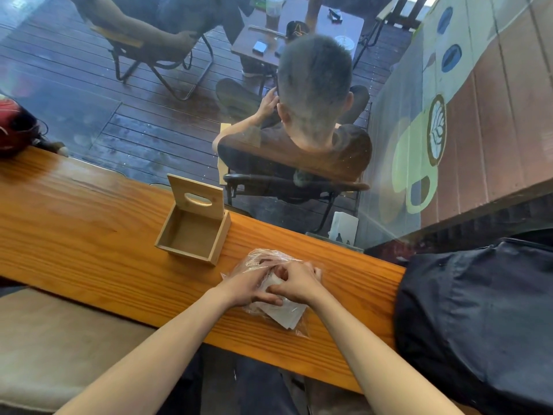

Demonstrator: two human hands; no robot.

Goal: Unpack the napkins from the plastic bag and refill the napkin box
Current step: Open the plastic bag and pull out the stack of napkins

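On the wooden table (89, 229), both hands work at the clear plastic bag (263, 259) of white napkins (284, 313). The left hand (248, 287) and right hand (296, 283) each keep a narrow grip pinching the plastic. The open, empty napkin box (193, 232) stands just beside the bag.

A wooden counter (89, 223) runs along the window. On it stand an open box (191, 232), a plastic bag (278, 295) of napkins (284, 314) beside it, and a dark backpack (478, 319) at the right end.

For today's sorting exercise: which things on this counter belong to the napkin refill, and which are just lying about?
Belong to the job:
plastic bag
napkins
napkin box, lid up, empty
left hand
right hand

Just lying about:
dark bag
red object
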